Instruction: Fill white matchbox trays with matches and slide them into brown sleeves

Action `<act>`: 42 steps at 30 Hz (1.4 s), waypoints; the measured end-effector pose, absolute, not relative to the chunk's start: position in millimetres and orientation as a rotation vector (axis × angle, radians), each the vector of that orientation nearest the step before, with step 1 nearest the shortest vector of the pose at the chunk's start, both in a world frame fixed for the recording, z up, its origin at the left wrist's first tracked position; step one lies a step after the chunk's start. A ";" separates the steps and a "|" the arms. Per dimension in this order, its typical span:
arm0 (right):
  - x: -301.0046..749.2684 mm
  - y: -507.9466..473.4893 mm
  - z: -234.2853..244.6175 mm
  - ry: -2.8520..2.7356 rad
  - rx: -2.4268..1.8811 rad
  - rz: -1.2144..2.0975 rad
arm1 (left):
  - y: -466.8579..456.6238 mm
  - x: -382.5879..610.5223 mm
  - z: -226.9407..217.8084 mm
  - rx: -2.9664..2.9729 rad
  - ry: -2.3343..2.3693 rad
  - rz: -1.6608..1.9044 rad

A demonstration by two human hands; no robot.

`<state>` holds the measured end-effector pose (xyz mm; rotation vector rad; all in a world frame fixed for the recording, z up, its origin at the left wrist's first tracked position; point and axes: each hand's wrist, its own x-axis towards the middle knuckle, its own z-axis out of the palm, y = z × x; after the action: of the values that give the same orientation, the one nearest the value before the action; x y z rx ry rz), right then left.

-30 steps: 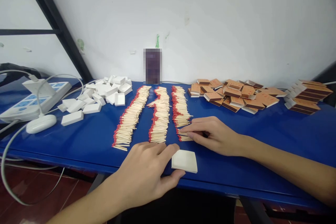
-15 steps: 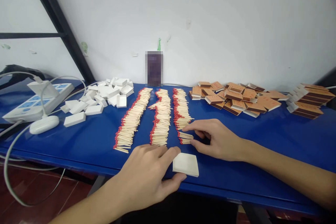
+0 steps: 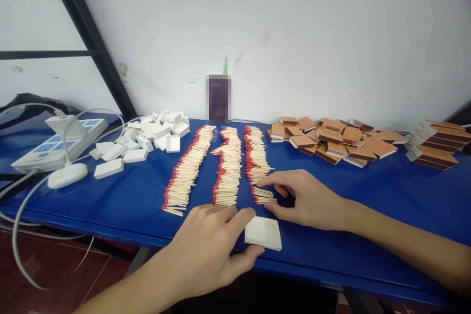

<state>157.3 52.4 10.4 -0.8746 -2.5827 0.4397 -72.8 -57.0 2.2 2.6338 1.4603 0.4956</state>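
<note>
My left hand (image 3: pixel 211 245) grips a white inner matchbox tray (image 3: pixel 263 233) by its left side, fingers at the far edge and thumb at the near edge. It lies at the table's front edge, open side up, with nothing visible inside. At the near end of the right-hand row of red-headed matches (image 3: pixel 255 152), my right hand (image 3: pixel 305 201) has index finger and thumb around a small bunch of matches (image 3: pixel 264 195), split from the row by a narrow gap. Two more rows of matches, a middle one (image 3: pixel 228 171) and a left one (image 3: pixel 189 171), run alongside.
White trays (image 3: pixel 147 135) are heaped at the back left, beside a power strip (image 3: pixel 55 144) with cables and a white oval device (image 3: pixel 68 175). Orange matchbox sleeves (image 3: pixel 331 137) lie piled at the back right, with stacked ones (image 3: pixel 437 142) farther right. A blurred dark rectangle (image 3: pixel 219 99) stands against the wall.
The whole view has shifted slightly, so everything appears a little farther right and lower. My right thumb has slid slightly left along the small bunch of matches. My left hand keeps its hold on the tray.
</note>
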 end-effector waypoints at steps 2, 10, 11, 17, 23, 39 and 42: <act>156.6 52.5 10.6 -2.566 -0.932 0.485 | -56.8 -72.9 2.5 2.634 1.461 0.491; 153.2 53.1 7.4 -2.530 -0.993 0.607 | -57.4 -71.5 3.6 2.622 1.477 0.480; 152.9 52.9 7.6 -2.516 -1.006 0.646 | -57.5 -71.0 4.1 2.615 1.487 0.480; 150.3 52.3 13.1 -2.432 -1.081 0.881 | -56.8 -70.1 5.5 2.565 1.543 0.450; 151.9 52.4 18.6 -2.462 -1.076 0.902 | -56.3 -71.0 6.3 2.574 1.530 0.456; 157.0 50.7 12.5 -2.520 -0.641 0.614 | -55.5 -70.9 4.8 2.588 1.489 0.495; 158.2 52.1 11.0 -2.531 -0.558 0.551 | -55.3 -71.3 5.3 2.589 1.490 0.490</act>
<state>158.2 52.1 11.0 -0.5580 -2.5311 0.5512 -71.3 -55.3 5.3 2.5892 1.4902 0.4900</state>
